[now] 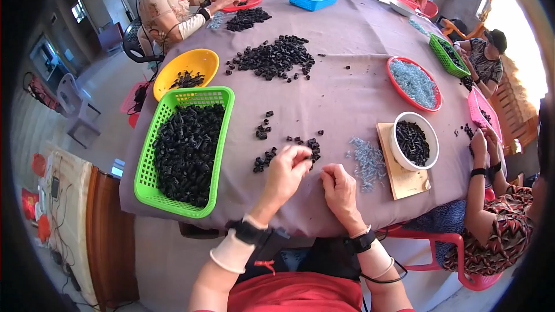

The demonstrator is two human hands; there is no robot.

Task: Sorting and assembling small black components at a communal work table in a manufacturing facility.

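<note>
My left hand (287, 172) is over the near part of the cloth, thumb and fingers bent together beside a loose group of small black cylindrical caps (263, 159). Whatever is between those fingertips is too small to make out. Just to its right, my right hand (340, 190) is curled closed above the cloth, and its contents are hidden. A scatter of thin clear plastic pieces (370, 164) lies to the right of that hand. Beyond it, a white bowl (436, 156) of slim black parts (413, 143) stands on a wooden board (399, 182).
A green basket (217, 179) full of black parts stands at left, a yellow bowl (207, 62) behind it. Farther back are a black cap heap (274, 58), a red-rimmed tray (437, 99) of clear pieces and a blue basket (313, 1). Co-workers sit around the table (352, 92).
</note>
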